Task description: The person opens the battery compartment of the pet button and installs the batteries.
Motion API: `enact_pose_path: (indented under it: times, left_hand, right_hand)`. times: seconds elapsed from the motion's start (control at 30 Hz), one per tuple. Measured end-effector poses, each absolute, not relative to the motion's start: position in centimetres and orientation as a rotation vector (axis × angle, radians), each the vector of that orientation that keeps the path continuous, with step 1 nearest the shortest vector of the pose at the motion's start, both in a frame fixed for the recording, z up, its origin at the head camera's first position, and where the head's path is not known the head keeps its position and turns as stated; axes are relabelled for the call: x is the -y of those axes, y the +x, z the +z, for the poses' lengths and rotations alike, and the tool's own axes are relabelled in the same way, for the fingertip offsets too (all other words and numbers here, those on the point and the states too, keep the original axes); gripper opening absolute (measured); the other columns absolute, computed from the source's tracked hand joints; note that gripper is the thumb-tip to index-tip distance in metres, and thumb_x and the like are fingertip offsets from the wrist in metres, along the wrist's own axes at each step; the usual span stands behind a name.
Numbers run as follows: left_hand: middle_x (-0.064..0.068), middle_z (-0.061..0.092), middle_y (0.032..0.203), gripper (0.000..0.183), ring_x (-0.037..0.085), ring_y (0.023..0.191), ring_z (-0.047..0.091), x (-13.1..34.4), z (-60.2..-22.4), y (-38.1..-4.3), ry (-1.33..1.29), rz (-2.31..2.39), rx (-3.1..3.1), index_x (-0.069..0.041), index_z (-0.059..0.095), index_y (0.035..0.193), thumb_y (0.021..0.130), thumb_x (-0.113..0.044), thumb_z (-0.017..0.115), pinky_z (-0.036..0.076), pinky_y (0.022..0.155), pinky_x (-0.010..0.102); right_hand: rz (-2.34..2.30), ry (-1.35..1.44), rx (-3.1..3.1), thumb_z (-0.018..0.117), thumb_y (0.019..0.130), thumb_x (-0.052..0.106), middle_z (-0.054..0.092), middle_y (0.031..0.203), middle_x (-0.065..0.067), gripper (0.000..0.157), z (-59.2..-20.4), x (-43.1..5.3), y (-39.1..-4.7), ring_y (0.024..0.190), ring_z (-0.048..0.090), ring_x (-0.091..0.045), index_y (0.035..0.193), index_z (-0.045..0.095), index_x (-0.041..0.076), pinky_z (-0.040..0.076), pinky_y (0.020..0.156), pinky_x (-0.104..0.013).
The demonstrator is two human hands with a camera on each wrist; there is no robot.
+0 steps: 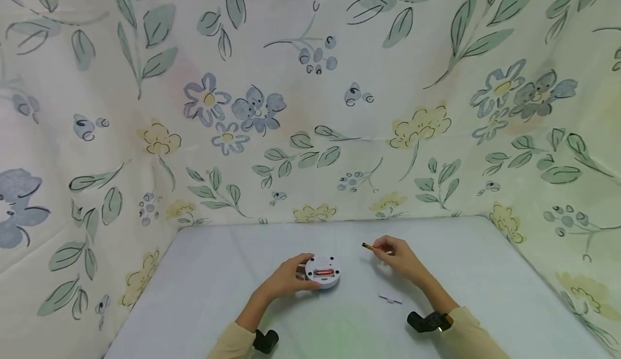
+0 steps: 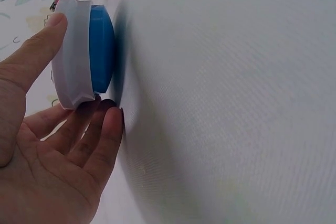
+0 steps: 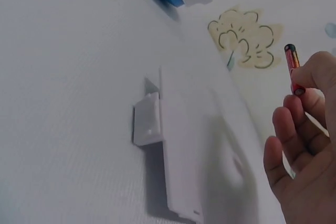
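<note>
My left hand [image 1: 289, 279] grips a round white device [image 1: 323, 281] by its side, thumb and fingers on opposite edges. The device's open battery compartment faces up with a red battery [image 1: 324, 273] in it. Underneath is a blue domed part [image 2: 101, 50], seen in the left wrist view. My right hand [image 1: 399, 257], raised to the right of the device, pinches a small red and black battery [image 3: 292, 65] between thumb and fingers. A white battery cover [image 1: 390, 297] with a tab lies on the table below the right hand, apart from it.
The white-covered table [image 1: 204, 294] runs back to a floral cloth [image 1: 310, 105] hanging behind and at both sides. Black cameras are strapped at the wrists, such as the right wrist's camera [image 1: 427, 322].
</note>
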State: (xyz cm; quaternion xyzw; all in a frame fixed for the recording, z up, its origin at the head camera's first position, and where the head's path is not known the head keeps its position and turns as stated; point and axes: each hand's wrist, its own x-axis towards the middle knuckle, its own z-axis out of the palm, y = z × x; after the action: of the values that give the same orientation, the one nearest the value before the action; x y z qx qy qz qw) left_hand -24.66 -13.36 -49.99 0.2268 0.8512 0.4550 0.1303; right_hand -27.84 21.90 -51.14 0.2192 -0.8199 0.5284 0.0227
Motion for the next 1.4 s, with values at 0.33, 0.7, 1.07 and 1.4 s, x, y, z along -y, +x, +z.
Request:
enact_pose_path:
  times: [0.33,0.7,1.07,1.4]
  left_hand:
    - [0.014,0.057,0.134,0.079,0.03,0.115,0.06,13.4,-49.8,-24.6,0.661,1.323,-2.472,0.001,0.046,0.149,0.086,-0.028,0.085,0.052,0.093,0.044]
    - [0.014,0.057,0.135,0.078,0.029,0.114,0.06,13.4,-49.9,-24.7,0.661,1.308,-2.477,0.0,0.047,0.148,0.086,-0.029,0.085,0.053,0.092,0.042]
    - [0.015,0.057,0.135,0.078,0.03,0.114,0.06,13.4,-49.9,-24.7,0.67,1.324,-2.468,0.002,0.047,0.148,0.086,-0.028,0.084,0.053,0.091,0.041]
    - [0.015,0.057,0.134,0.078,0.03,0.114,0.06,13.4,-49.8,-24.6,0.663,1.33,-2.463,0.001,0.046,0.148,0.086,-0.027,0.084,0.053,0.091,0.041]
  right_hand:
    - [1.838,0.703,2.441,0.068,0.098,0.004,0.067,0.101,-0.028,0.013,-51.7,-21.3,-28.2,0.087,0.063,-0.045,0.107,0.065,-0.005,0.055,0.069,-0.034]
    - [1.896,0.637,2.39,0.071,0.097,0.011,0.064,0.103,-0.032,0.017,-51.6,-20.6,-28.1,0.087,0.061,-0.048,0.108,0.067,-0.002,0.056,0.072,-0.036]
    - [1.998,0.563,2.349,0.072,0.098,0.019,0.069,0.108,-0.014,0.037,-51.8,-19.7,-28.1,0.097,0.059,-0.049,0.12,0.064,-0.01,0.057,0.078,-0.034]
    - [2.142,0.635,2.248,0.069,0.099,0.013,0.056,0.119,-0.039,0.038,-51.7,-18.8,-28.1,0.098,0.068,-0.033,0.122,0.061,-0.016,0.057,0.084,-0.04]
